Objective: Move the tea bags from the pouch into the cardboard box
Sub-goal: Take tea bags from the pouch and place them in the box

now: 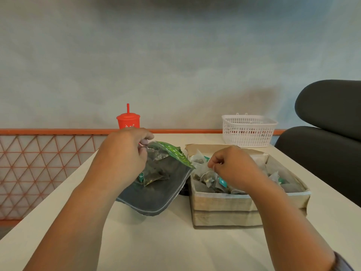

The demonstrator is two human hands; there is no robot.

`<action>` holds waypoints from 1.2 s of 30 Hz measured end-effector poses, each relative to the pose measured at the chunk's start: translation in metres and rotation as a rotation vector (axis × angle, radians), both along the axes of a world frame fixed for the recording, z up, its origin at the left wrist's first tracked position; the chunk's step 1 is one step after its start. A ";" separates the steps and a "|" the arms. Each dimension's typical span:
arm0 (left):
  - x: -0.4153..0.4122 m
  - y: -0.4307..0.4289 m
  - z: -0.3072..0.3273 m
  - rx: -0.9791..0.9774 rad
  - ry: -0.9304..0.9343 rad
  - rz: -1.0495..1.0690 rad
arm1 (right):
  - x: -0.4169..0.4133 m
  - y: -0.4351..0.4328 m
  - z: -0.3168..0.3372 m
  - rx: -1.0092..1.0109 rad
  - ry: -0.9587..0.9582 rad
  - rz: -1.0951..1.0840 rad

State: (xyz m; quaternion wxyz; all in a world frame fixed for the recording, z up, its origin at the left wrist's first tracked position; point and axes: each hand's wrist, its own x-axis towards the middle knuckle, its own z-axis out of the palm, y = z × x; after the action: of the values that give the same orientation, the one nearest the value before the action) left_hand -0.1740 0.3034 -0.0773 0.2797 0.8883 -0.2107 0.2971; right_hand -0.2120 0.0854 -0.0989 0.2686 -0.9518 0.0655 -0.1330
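A dark see-through pouch (pixel 160 194) with a green printed top lies tilted on the white table, a few tea bags (pixel 154 177) showing inside it. My left hand (pixel 123 155) grips the pouch's upper edge and holds it up. To its right stands the open cardboard box (pixel 224 208), holding several pyramid tea bags (pixel 210 178) with teal tags. My right hand (pixel 234 165) hovers over the box with its fingers curled, pinching what looks like a tea bag's string; the bag hangs just below the fingertips.
A red cup with a straw (pixel 128 119) stands at the table's far edge behind my left hand. A white plastic basket (pixel 248 130) sits at the back right. A dark chair (pixel 330 124) is at the right. An orange railing (pixel 48 132) runs on the left.
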 end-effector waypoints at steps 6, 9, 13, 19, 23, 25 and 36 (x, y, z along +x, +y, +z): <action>-0.002 0.001 0.002 -0.011 -0.026 0.012 | -0.002 -0.001 0.001 0.006 -0.052 0.000; -0.003 0.001 0.002 -0.024 -0.037 -0.001 | -0.001 0.002 -0.002 -0.010 0.019 0.032; -0.005 -0.002 0.004 -0.047 -0.069 0.004 | -0.004 0.002 0.002 -0.023 -0.036 0.051; -0.012 -0.007 0.006 -0.065 -0.099 0.037 | -0.023 0.020 0.023 0.330 -0.226 0.318; -0.017 -0.010 0.006 -0.077 -0.130 0.086 | -0.025 0.036 0.021 0.129 -0.110 0.452; -0.017 -0.009 0.006 -0.071 -0.140 0.098 | -0.021 0.040 0.017 0.007 -0.131 0.434; -0.040 -0.016 0.017 0.073 0.085 -0.167 | -0.016 0.051 0.009 -0.115 -0.200 0.393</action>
State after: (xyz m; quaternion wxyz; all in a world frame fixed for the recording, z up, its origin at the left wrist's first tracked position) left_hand -0.2137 0.2871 -0.0599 0.2799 0.8890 -0.2827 0.2268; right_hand -0.2280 0.1364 -0.0897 0.2397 -0.9421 -0.1556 -0.1752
